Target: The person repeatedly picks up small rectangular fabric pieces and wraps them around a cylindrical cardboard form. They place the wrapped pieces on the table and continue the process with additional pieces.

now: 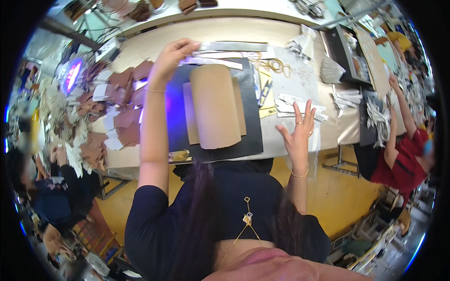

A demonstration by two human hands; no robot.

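Observation:
My left hand (174, 55) reaches to the far side of the table, its fingers closed at the left end of a flat grey ruler-like strip (234, 46). A thin white strip (218, 62) lies just nearer than it. Empty and with fingers spread, my right hand (300, 133) is raised at the right of the black board (254, 126), near a bundle of white strips (300, 108). Between my arms, a curved tan sheet (214, 105) arches over a flat tan piece (191, 126) on the board.
Brown and white cut pieces (124, 93) are piled at the left. Right of the board lie pens (265, 92) on yellow paper and tan loops (279, 67). A black box (344, 56) stands at the back right. A person in red (403, 161) works at the far right.

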